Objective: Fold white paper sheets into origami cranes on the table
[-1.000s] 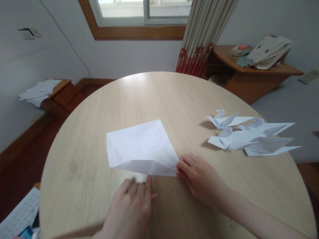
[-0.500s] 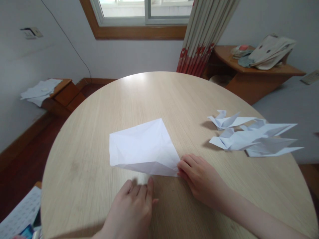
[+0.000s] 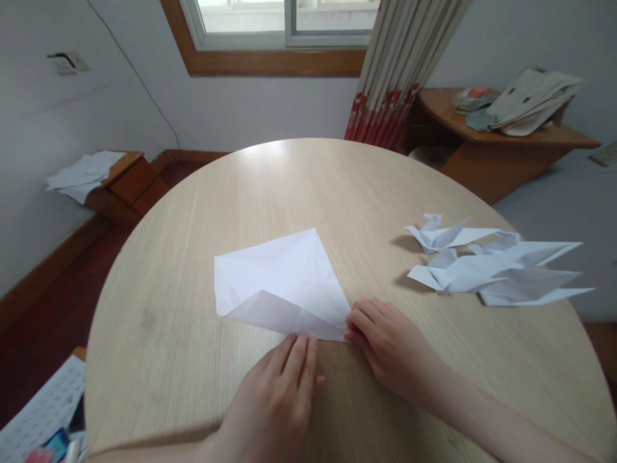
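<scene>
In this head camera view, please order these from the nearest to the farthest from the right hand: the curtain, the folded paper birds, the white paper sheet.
1. White paper sheet: its near right corner is at the right hand.
2. Folded paper birds: ahead and to the right.
3. Curtain: far ahead, hanging.

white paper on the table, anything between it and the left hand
Nothing visible stands between them: the fingertips of the left hand are right at the near edge of the white paper. The right hand is at its near right corner, and the folded paper birds lie off to the right.
</scene>
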The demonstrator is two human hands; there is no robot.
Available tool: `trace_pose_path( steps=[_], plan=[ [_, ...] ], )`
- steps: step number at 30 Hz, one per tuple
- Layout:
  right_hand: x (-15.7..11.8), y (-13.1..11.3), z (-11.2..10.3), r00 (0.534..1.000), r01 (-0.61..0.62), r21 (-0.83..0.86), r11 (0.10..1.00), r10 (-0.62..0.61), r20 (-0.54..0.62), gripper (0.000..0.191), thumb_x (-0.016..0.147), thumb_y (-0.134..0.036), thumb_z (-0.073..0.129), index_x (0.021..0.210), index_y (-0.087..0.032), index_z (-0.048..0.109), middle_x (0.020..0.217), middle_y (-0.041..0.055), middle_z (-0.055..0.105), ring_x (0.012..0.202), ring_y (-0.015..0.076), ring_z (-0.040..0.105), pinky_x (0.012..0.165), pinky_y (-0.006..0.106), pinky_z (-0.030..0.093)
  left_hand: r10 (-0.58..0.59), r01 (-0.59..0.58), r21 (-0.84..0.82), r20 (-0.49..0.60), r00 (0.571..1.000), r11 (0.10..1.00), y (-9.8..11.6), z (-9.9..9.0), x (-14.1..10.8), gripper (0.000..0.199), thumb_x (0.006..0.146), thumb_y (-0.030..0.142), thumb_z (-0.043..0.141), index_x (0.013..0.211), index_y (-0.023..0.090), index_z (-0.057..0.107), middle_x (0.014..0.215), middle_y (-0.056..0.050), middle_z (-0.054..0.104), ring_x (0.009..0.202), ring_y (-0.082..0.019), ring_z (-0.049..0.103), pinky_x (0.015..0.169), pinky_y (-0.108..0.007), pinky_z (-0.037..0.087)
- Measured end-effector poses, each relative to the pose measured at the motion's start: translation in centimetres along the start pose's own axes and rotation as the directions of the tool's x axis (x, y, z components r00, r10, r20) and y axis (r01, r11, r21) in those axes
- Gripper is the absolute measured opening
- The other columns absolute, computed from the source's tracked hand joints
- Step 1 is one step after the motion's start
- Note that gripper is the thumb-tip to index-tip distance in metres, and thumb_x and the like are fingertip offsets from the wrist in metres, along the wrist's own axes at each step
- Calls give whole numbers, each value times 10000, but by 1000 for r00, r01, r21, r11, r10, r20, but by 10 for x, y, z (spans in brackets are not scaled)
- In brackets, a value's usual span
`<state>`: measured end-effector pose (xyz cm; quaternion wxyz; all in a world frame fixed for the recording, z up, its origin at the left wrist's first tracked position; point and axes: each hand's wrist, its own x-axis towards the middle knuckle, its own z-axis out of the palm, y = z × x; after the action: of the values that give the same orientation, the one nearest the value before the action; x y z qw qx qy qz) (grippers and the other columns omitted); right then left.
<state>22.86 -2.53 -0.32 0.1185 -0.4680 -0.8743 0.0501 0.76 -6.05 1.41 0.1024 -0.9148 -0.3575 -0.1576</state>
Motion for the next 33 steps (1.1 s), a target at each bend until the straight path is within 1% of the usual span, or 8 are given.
trace_pose_path(
  steps=[5, 12, 16, 20, 23, 26, 29, 33],
  plan=[
    [1, -1, -2, 1000, -6, -4, 1000, 6, 10, 181, 902, -124, 431, 776, -178, 549, 784, 63, 589, 691, 188, 495, 631, 310, 350, -9, 9, 41, -5, 1000, 999, 3, 2, 0, 366, 966, 103, 303, 1078, 25, 642, 1038, -169, 721, 915, -225, 708, 719, -296, 600],
    [1, -2, -1, 1000, -12, 0, 1000, 12, -2, 194, 906, -128, 419, 772, -175, 551, 788, 70, 593, 695, 187, 492, 627, 310, 352, -15, 20, 58, -85, 996, 998, 7, 7, 3, 321, 959, 90, 320, 1029, 6, 622, 970, -196, 722, 866, -251, 710, 674, -338, 581],
    [1, -1, -2, 1000, -14, 44, 999, 14, -9, 188, 903, -133, 428, 763, -173, 547, 789, 71, 587, 704, 187, 483, 628, 305, 349, -25, 25, -7, -79, 997, 1000, -3, 7, 9, 266, 945, 91, 355, 972, 57, 618, 831, -123, 698, 692, -198, 666, 572, -308, 531],
    [2, -1, -3, 998, -4, 96, 995, 9, -61, 169, 884, -118, 441, 768, -167, 553, 806, 85, 580, 736, 205, 479, 651, 323, 368, 41, -40, 26, -57, 998, 999, -12, 5, 13, 253, 898, 42, 379, 979, 69, 616, 765, -73, 649, 650, -176, 592, 559, -299, 472],
    [2, -2, -2, 995, -1, 115, 993, 12, -95, 146, 859, -93, 445, 818, -166, 566, 842, 93, 588, 770, 217, 497, 677, 344, 399, 66, -54, 105, -111, 992, 993, -13, 6, 14, 233, 890, 43, 417, 971, 106, 625, 823, -57, 655, 709, -163, 573, 646, -299, 456],
    [1, -1, 1, 991, 20, 124, 992, -3, -134, 184, 846, -85, 450, 954, -166, 575, 989, 131, 612, 892, 247, 541, 756, 404, 446, 40, -5, 182, -188, 981, 983, -15, 10, 16, 220, 914, 93, 458, 1035, 130, 638, 1007, -67, 678, 948, -177, 590, 891, -324, 423],
    [2, 2, 5, 987, 76, 132, 988, -55, -151, 346, 852, -89, 441, 1176, -170, 533, 1207, 171, 583, 1115, 282, 531, 891, 495, 451, 33, 2, 248, -136, 990, 969, -18, 14, 19, 284, 951, 176, 460, 1193, 124, 600, 1245, -85, 623, 1195, -203, 517, 1055, -372, 321],
    [4, 8, 8, 979, 199, 112, 974, -191, -73, 543, 867, -59, 365, 1405, -127, 367, 1413, 180, 479, 1357, 258, 377, 1063, 533, 368, -8, 29, 205, -100, 995, 978, -21, 19, 22, 305, 976, 188, 435, 1237, 108, 571, 1207, -75, 654, 1161, -182, 557, 1109, -396, 260]
  ],
)
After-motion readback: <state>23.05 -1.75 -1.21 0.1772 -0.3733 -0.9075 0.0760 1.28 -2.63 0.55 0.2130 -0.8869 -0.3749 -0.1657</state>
